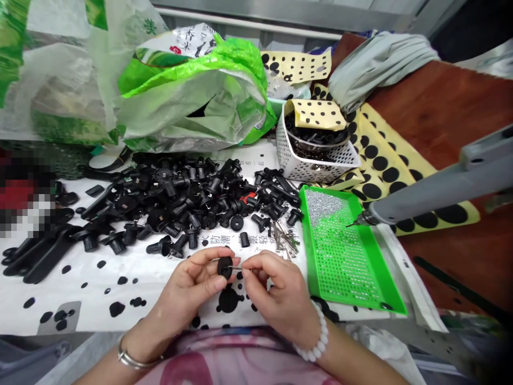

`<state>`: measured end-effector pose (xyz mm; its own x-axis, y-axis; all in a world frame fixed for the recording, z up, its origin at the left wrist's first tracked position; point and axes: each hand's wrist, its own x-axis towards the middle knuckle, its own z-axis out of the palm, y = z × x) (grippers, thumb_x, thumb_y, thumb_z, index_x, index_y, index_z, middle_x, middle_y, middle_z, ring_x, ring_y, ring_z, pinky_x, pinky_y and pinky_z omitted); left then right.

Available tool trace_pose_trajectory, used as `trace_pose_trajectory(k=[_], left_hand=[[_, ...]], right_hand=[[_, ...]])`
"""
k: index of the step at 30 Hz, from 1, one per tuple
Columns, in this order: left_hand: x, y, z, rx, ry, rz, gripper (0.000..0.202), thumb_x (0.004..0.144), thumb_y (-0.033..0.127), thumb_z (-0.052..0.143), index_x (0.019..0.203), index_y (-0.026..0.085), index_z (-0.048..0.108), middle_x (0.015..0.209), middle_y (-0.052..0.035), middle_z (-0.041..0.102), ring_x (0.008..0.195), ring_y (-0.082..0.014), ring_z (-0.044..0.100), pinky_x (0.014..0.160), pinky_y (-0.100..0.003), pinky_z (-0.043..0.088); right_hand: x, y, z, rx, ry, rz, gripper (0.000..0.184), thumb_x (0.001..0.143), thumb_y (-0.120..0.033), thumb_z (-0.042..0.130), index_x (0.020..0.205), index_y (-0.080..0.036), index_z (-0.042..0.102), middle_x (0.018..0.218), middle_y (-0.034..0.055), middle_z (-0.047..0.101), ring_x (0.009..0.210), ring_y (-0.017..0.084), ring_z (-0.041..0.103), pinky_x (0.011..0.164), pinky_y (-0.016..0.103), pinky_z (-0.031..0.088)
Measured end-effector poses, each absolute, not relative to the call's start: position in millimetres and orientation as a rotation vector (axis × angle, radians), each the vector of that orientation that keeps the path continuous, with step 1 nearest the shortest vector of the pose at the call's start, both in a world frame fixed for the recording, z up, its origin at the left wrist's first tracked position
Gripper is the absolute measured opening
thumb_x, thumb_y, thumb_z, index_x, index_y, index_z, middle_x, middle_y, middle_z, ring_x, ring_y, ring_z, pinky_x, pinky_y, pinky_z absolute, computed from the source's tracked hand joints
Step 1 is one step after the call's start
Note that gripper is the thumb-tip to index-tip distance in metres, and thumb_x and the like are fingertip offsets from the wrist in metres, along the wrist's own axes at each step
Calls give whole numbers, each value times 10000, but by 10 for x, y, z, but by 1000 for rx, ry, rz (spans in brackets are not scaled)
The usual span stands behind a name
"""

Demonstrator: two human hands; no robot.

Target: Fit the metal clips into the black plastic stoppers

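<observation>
Between the fingers and thumb of my left hand (196, 280) is a round black plastic part (225, 268), turned on edge. My right hand (278, 291) pinches a thin metal pin (235, 267), whose far end meets the middle of the black part. How deep the pin sits in it I cannot tell. Just beyond my hands lie several loose metal pins (285, 239) and a short black cylinder (244, 239). A large heap of black plastic parts (176, 187) spreads across the white sheet behind them.
A green perforated tray (395, 299) holding small silver pieces (324, 206) stands at right, beneath a grey powered screwdriver (433, 187). Behind it are a white basket (312, 170) and yellow sticker sheets (368, 128). Green and white plastic bags (192, 101) fill the back left.
</observation>
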<state>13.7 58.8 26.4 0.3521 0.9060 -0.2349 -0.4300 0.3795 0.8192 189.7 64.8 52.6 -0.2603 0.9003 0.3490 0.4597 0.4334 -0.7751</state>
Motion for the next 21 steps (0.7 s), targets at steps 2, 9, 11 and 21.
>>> trace_pose_trajectory(k=[2,9,11,21], left_hand=[[146,576,245,870,811,1013,350,777,137,665,1103,252,606,1059,-20,654,949,-138,633,863,-221,507],[145,594,225,1191,922,1136,338,763,91,651,1047,274,645,1132,-31,585,1061,-181,575,861,-246,519],[131,593,219,1228,937,1141,348,739,77,670,1029,270,657,1099,-34,606,1035,-179,589,848,-239,523],[-85,522,244,1114,1017,1210,360,732,130,686,1063,264,643,1097,-41,631,1001,-202,618,826,-273,543]], right_hand=[[1892,658,517,-1187,-1871,702,106,797,-125,498,748,-185,570,607,-14,557,513,104,507,492,232,408],[1807,678,424,-1109,-2071,539,160,856,-136,418,826,-162,573,702,54,605,631,150,567,577,268,456],[1781,688,411,-1079,-2112,558,182,867,-146,405,839,-148,586,711,67,602,633,154,566,577,275,459],[1655,780,435,-1001,-1686,1379,131,841,-172,535,917,-184,642,709,-10,629,537,86,587,529,206,492]])
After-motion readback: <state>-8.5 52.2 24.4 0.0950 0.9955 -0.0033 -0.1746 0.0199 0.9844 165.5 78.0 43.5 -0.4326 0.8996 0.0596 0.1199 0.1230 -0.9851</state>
